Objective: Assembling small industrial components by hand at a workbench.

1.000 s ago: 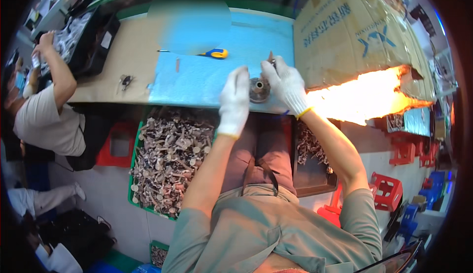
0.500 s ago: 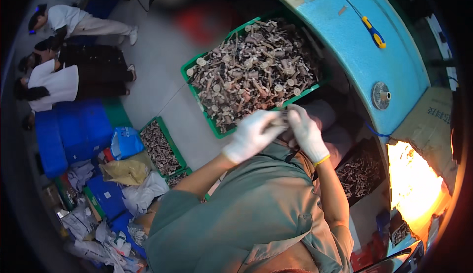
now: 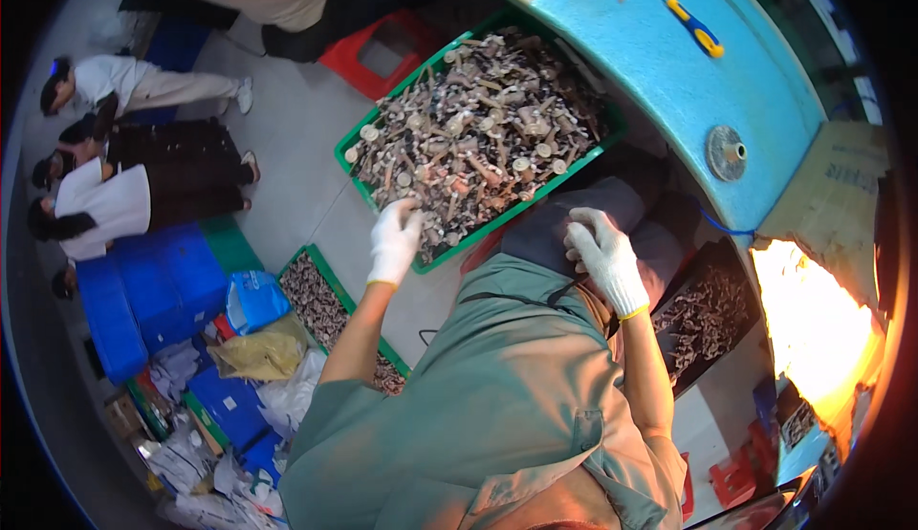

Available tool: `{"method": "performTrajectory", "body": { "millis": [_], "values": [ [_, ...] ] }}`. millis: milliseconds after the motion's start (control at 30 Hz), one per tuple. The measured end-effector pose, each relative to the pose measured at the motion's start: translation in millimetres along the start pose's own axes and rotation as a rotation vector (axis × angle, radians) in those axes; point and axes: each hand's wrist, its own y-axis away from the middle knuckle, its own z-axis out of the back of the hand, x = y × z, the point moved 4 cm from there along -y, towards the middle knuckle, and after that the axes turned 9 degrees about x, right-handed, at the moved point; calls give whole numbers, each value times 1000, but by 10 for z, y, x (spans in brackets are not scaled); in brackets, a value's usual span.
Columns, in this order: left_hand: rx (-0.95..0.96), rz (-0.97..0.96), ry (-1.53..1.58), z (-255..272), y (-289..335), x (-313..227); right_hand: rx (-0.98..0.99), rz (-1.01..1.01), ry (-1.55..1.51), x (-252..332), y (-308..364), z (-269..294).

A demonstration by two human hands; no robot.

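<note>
My left hand, in a white knit glove, is at the near left rim of a large green crate. Its fingers are bent and slightly apart, and I make out nothing between them. The crate is heaped with small brown and grey parts, some with pale round ends. Over my lap is my right hand, gloved in white with a yellow cuff edge. Its fingers curl inward; whatever they may hold is hidden.
On the blue tabletop lie a yellow-blue screwdriver and a round metal flanged piece. A dark bin of parts is at my right. A narrower green crate, blue boxes, a red stool and several people are leftward.
My hands, together over my lap before, have parted. The left went leftward to the crate's rim, while the right stayed over my lap. The view shifted slightly, showing the red stool and another person.
</note>
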Motion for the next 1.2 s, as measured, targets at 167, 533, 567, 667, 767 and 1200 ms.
{"method": "performTrajectory", "body": {
  "millis": [167,533,567,667,767,1200],
  "values": [
    [-29,-231,78,130,68,-607,-209,161,184,-99,487,486],
    [256,-1033,223,-1888,-616,-4179,-721,28,-23,-457,2042,1959],
    [230,-1073,213,-2046,-726,-4308,-902,110,-61,-634,2048,2225],
    [101,-1167,-48,-2313,-801,-4525,-1140,-220,725,-898,2069,3089],
    [131,-1155,47,-2346,-802,-4488,-1244,-417,1366,-756,2008,3696],
    [92,-1170,7,-2327,-790,-4453,-1240,-116,879,-953,1632,4547]
  ]
}}
